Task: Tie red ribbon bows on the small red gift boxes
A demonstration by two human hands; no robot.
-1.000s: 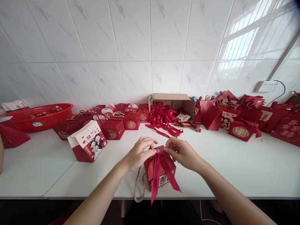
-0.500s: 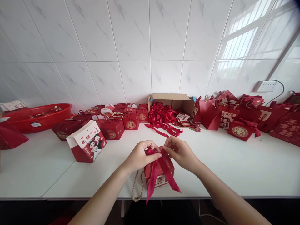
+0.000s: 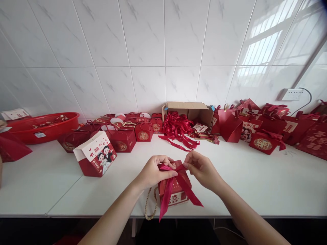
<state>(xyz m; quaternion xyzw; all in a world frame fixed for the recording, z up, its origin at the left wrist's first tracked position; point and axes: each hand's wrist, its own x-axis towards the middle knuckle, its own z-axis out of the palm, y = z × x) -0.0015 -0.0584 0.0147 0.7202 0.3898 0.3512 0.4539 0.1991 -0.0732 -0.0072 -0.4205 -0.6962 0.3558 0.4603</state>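
Observation:
A small red gift box [image 3: 176, 194] with a white label on its front stands near the table's front edge. Across its top lies a dark pink ribbon [image 3: 167, 195], crossed into a bow whose two tails hang down the front. My left hand [image 3: 158, 172] is closed on the ribbon at the bow's left side, thumb over the crossing. At the bow's right side, my right hand [image 3: 201, 166] pinches a part of the ribbon between thumb and fingertips. A twisted gold cord [image 3: 150, 207] loops from the box's left side down over the table edge.
A white-and-red box with a printed couple [image 3: 95, 154] sits to the left. Behind stand several red boxes [image 3: 124, 140], a red basin [image 3: 41, 131] and a cardboard box [image 3: 187, 106] spilling ribbons [image 3: 176, 126]. Several red gift bags [image 3: 231, 127] line the right side.
My right hand has moved a little to the right, drawing its part of the ribbon outward. The bow's right tail has shifted right, while my left hand stays nearly in place.

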